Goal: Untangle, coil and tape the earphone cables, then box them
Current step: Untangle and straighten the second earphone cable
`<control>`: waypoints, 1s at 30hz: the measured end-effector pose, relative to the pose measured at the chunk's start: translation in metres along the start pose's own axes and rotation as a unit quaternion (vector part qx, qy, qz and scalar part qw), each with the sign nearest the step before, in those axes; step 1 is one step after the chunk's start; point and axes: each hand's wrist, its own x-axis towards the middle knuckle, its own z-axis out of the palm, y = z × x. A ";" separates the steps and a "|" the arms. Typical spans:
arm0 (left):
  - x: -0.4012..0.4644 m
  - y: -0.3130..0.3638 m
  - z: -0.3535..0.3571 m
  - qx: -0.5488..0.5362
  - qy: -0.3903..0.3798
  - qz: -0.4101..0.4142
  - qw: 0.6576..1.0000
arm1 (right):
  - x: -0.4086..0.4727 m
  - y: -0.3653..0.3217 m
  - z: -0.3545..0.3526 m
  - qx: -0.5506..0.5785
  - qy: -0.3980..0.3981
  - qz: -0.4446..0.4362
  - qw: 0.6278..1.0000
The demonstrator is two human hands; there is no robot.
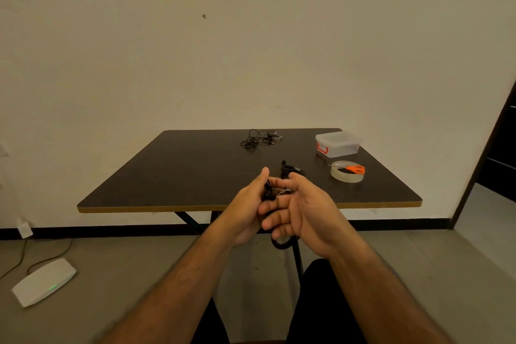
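The left hand (247, 205) holds a black earphone cable (268, 190) just in front of the near table (167, 176) edge, its thumb up and its fingers curled round the bundle; the right hand (300, 211) faces it, fingers loosely bent and touching the cable, though whether they pinch a strand I cannot tell. A loop of the cable hangs below the hands, off the table, so it could snag on the table leg or pull the coil loose if either hand relaxes. Because the hands work in the air, a slip would likely drop the cable on the floor. Farther back a second tangle (259, 139) lies on the table, well apart, and should stay clear. Just beyond the right hand a small dark bundle (290, 169) rests; a swinging strand could catch it. To the right, scissors (352, 169) lie across the tape (347, 173), so lifting the tape carelessly may tip them off. The box (337, 144) behind it looks lidded and would need opening first.
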 end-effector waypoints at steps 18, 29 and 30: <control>0.001 -0.007 0.003 0.015 -0.017 -0.081 0.996 | 0.007 0.003 -0.028 -0.316 0.179 -0.199 0.910; -0.008 0.011 -0.003 -0.027 -0.155 -0.093 0.983 | 0.018 0.025 -0.047 -0.055 -0.073 -0.080 0.993; -0.008 0.012 -0.005 -0.025 -0.159 -0.098 0.982 | 0.020 0.026 -0.047 -0.054 -0.077 -0.082 0.992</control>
